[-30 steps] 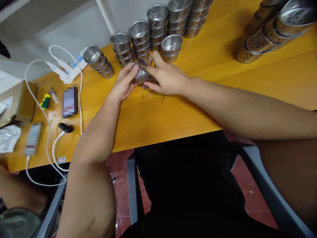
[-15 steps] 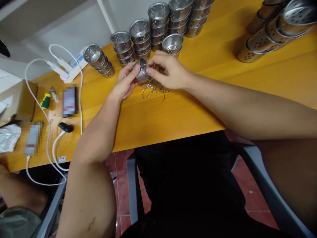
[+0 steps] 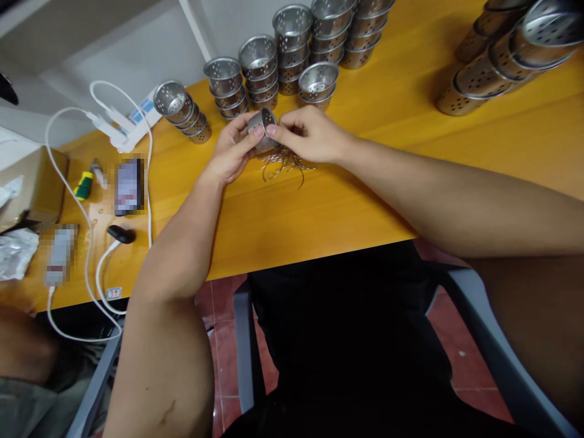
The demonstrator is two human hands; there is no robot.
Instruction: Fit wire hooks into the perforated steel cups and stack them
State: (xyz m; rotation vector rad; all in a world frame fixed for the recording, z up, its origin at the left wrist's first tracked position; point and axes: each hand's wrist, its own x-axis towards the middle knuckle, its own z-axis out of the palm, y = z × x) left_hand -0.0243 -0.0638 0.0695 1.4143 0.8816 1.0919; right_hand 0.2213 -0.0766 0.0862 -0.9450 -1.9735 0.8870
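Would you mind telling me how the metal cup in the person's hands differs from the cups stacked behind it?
The held cup is single, tipped sideways, gripped by the left hand and right hand. The stacked cups stand upright, nested, on the yellow table. Both are perforated silvery metal.

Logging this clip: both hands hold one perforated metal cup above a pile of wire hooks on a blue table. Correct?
Not quite. The table is yellow-orange, not blue, as the head view shows. The left hand and right hand do hold one perforated metal cup above the wire hooks.
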